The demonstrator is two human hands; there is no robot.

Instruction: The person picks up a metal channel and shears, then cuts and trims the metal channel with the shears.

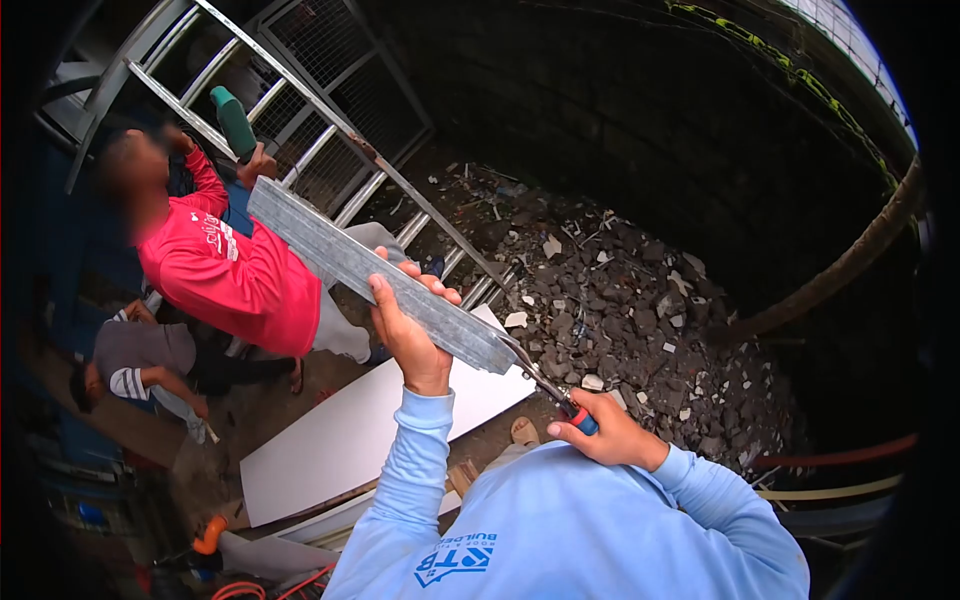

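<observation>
My left hand (412, 335) is closed around a long grey galvanized metal channel (350, 270), which slants across the view in front of me. The fingers wrap over its far edge and the thumb lies along the near side. In my right hand (612, 432) is a pair of tin snips (545, 383) with red and blue handles. Their jaws meet the near right end of the channel; whether they are closed on the metal is too small to tell. Both of my sleeves are light blue.
A metal ladder (378, 165) leans at the left, beside a person in a red shirt (235, 270) holding a green object (234, 122). Another person (150, 350) bends low. A white board (350, 440) lies below. Rubble (630, 310) covers the ground right; a pole (830, 265) slants there.
</observation>
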